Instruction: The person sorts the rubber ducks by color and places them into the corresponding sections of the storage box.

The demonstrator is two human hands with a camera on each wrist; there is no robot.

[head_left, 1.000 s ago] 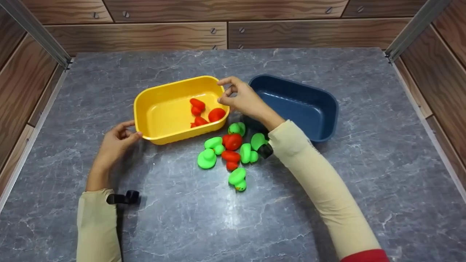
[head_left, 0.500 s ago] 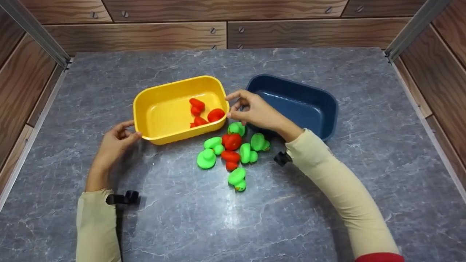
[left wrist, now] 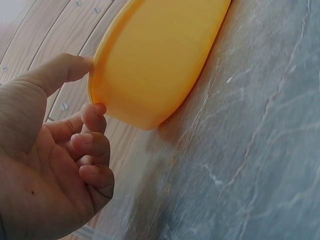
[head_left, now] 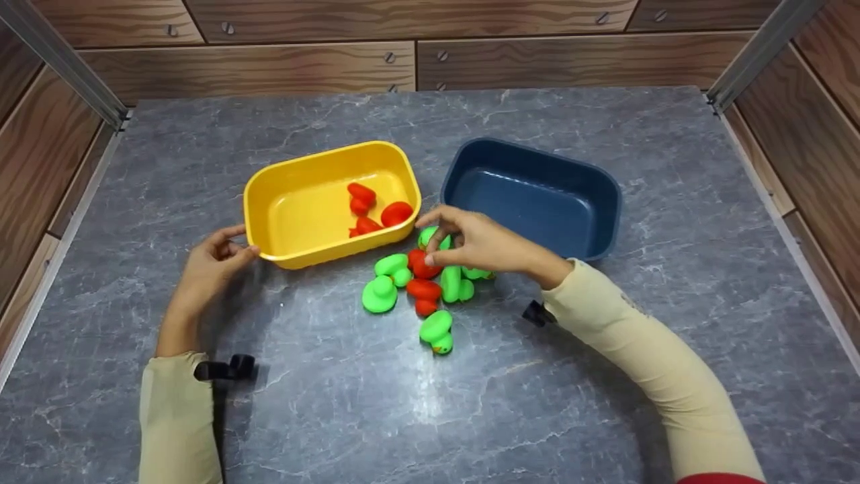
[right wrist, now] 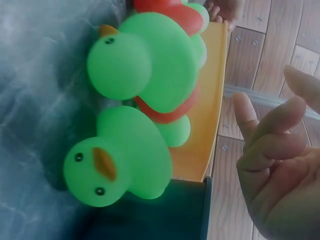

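At the left end of the yellow tub [head_left: 329,255], my left hand [head_left: 208,269] pinches the corner of the rim between thumb and finger. The left wrist view has the thumb and fingertip of this hand [left wrist: 55,140] at the tub's edge [left wrist: 150,65]. My right hand [head_left: 477,242] hovers over the pile of toy ducks, its fingers loosely bent and holding nothing. Beneath its fingertips is a red duck [head_left: 419,264]; another red duck [head_left: 424,290] lies nearer me. Several green ducks surround them, including one green duck [head_left: 437,329] closest to me. The right hand partly covers some ducks.
Inside the yellow tub lie 3 red ducks, one red duck [head_left: 396,214] near its right end. A dark blue tub [head_left: 605,222] stands to the right, its near left corner behind my right hand. Wooden-plank walls [head_left: 269,67] enclose the grey marbled table [head_left: 302,403].
My right hand has left the yellow tub's right rim and come toward me, over the ducks. The left hand stays at the tub's left end.
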